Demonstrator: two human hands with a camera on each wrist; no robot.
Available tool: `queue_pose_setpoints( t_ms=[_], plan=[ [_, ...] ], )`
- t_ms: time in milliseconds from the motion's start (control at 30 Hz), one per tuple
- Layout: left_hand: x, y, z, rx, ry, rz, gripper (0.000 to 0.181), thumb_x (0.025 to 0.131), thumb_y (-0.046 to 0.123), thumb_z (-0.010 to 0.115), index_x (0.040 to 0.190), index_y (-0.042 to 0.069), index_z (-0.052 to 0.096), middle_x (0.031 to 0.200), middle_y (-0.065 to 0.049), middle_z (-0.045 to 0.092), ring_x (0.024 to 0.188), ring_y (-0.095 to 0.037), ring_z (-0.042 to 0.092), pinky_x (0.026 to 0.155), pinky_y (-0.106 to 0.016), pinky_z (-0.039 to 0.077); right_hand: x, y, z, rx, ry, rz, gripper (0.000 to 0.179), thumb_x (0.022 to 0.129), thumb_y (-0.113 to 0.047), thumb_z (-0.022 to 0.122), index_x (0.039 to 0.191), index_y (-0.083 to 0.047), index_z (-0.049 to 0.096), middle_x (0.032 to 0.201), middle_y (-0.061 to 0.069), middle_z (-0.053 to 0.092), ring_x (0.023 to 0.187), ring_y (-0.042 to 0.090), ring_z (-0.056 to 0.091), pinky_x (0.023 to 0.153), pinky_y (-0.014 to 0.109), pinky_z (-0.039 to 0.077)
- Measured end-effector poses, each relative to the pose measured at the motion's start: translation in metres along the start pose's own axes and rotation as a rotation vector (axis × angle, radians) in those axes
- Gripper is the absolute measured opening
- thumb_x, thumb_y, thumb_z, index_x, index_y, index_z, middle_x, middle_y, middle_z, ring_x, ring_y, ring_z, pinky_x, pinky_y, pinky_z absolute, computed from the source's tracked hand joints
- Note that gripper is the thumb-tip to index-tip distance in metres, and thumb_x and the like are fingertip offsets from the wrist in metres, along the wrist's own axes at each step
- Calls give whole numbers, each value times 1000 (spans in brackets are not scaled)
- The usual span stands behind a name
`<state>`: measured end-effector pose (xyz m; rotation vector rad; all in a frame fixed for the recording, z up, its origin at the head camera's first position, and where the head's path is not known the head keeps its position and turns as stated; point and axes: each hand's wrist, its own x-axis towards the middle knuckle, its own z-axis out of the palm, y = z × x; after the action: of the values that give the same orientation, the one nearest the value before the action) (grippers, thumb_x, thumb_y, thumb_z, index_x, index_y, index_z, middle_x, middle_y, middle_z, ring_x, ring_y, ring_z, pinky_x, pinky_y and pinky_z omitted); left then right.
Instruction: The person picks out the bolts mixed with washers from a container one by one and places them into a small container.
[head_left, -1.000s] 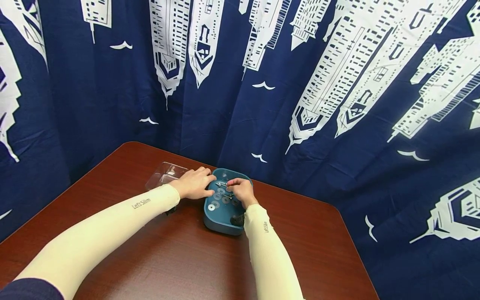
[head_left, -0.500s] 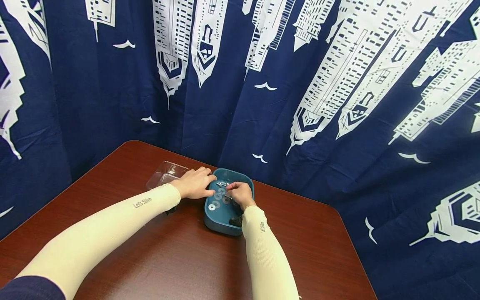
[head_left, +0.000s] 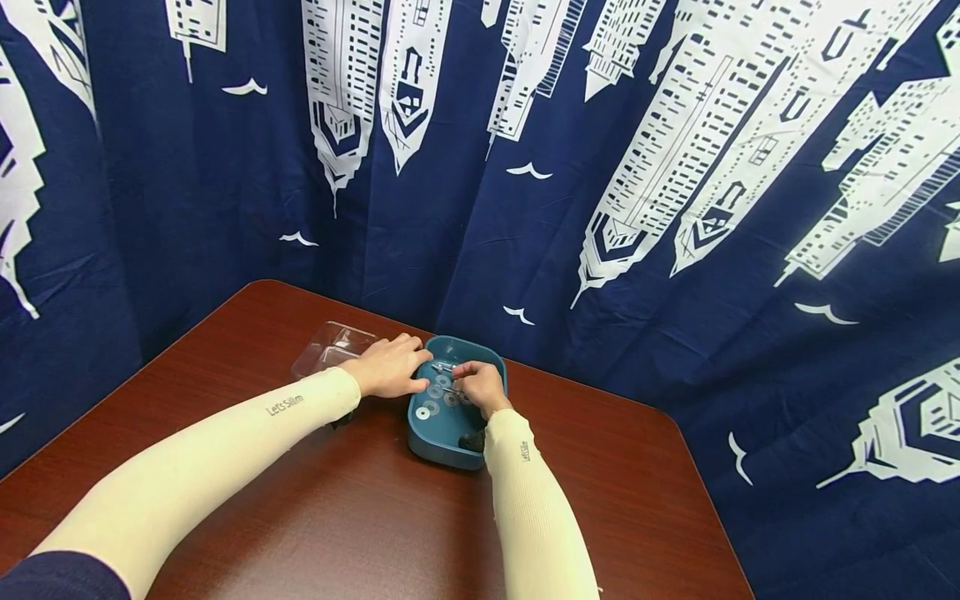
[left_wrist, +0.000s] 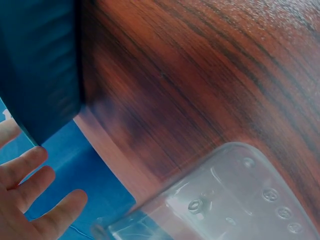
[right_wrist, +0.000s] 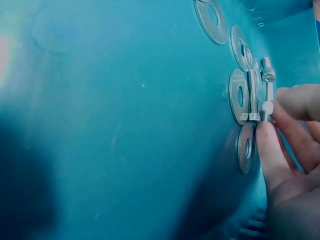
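A blue bin point(head_left: 446, 457) stands near the far edge of the table. Flat metal washers point(right_wrist: 239, 97) and several bolts point(right_wrist: 253, 95) lie on its floor. My left hand point(head_left: 390, 367) rests at the bin's left rim, fingers loosely extended; the left wrist view shows its fingertips point(left_wrist: 31, 156) along the rim. Inside the bin is my right hand point(head_left: 482, 387), palm down. In the right wrist view its thumb and fingers pinch a small silver bolt point(right_wrist: 268, 107), partly hidden by the fingertips, beside the other bolts and washers.
A clear plastic tray point(head_left: 315, 354) lies left of the bin, partly behind my left hand. A dark object point(head_left: 472, 442) sits in the bin's near right corner. Behind the brown table point(head_left: 322, 517) hangs a blue curtain point(head_left: 450, 225) with white buildings.
My right hand has shifted slightly left and toward me within the bin, its fingers now nearer the washers and bolts. The left hand has stayed at the rim.
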<state>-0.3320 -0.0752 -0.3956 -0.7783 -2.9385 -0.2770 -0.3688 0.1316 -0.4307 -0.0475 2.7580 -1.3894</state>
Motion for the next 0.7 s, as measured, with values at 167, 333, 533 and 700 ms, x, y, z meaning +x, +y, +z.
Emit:
queue_pose_setpoints(
  t_ms=[167, 333, 533, 700],
  plan=[
    [0, -2, 2, 7, -9, 5, 58, 94, 47, 62, 141, 12, 58, 133, -12, 57, 123, -28, 52, 102, -51, 48, -1, 1, 1, -6, 17, -24, 20, 86, 1, 69, 105, -3, 74, 100, 10, 71, 81, 21, 61, 64, 30, 52],
    [0, -2, 3, -7, -9, -1, 58, 94, 45, 63, 141, 12, 58, 134, -12, 57, 125, -28, 51, 103, -52, 47, -2, -1, 2, -15, 64, -52, 20, 86, 3, 67, 104, -1, 74, 92, 9, 69, 75, 19, 59, 62, 30, 54],
    [0, -1, 3, -24, -11, -1, 58, 94, 44, 63, 141, 12, 58, 134, -11, 56, 125, -28, 51, 103, -52, 46, -3, -1, 3, -15, 42, -47, 20, 83, 4, 66, 102, 2, 73, 79, 5, 65, 61, 13, 54, 54, 23, 47],
    [1, -1, 2, -20, -16, 3, 58, 94, 44, 63, 142, 12, 57, 134, -12, 56, 125, -28, 51, 103, -52, 47, -6, -1, 3, -33, 7, -45, 22, 80, 4, 70, 101, -1, 75, 85, 6, 71, 67, 13, 56, 58, 23, 46]
  ],
)
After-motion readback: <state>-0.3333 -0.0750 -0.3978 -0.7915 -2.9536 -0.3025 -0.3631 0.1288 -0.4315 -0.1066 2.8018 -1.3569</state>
